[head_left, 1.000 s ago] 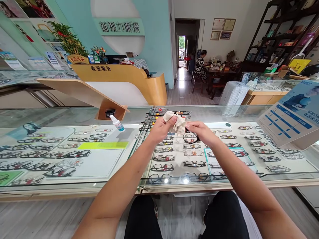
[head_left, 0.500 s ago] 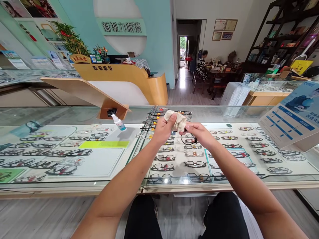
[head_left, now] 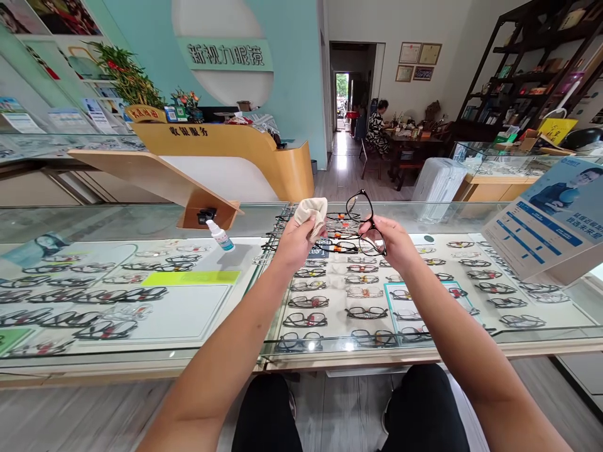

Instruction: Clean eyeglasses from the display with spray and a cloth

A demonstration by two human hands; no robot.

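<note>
A light rim grip should be sparing the clear round lenses point(head_left: 359, 206). The right hand point(head_left: 397, 241), nearly closed, is pinching black-rimmed eyeglasses point(head_left: 369, 221) at three o'clock from the crumpled cream fabric cloth point(head_left: 311, 213) the left hand point(head_left: 296, 245) is clasping. Looking steeply tilted, the eyeglasses are hanging above the transparent glass tabletop point(head_left: 257, 221).

The left arm point(head_left: 217, 370) and right arm point(head_left: 466, 339) are bare as far as they show, and so are the left hand point(head_left: 296, 243) and right hand point(head_left: 396, 242). A tiny spot point(head_left: 259, 326) marks the left forearm point(head_left: 245, 317). The trousers point(head_left: 267, 417) are plain black, smooth over rounded knees point(head_left: 426, 383); the shoes point(head_left: 293, 405) show only as slivers, too small to make out
</note>
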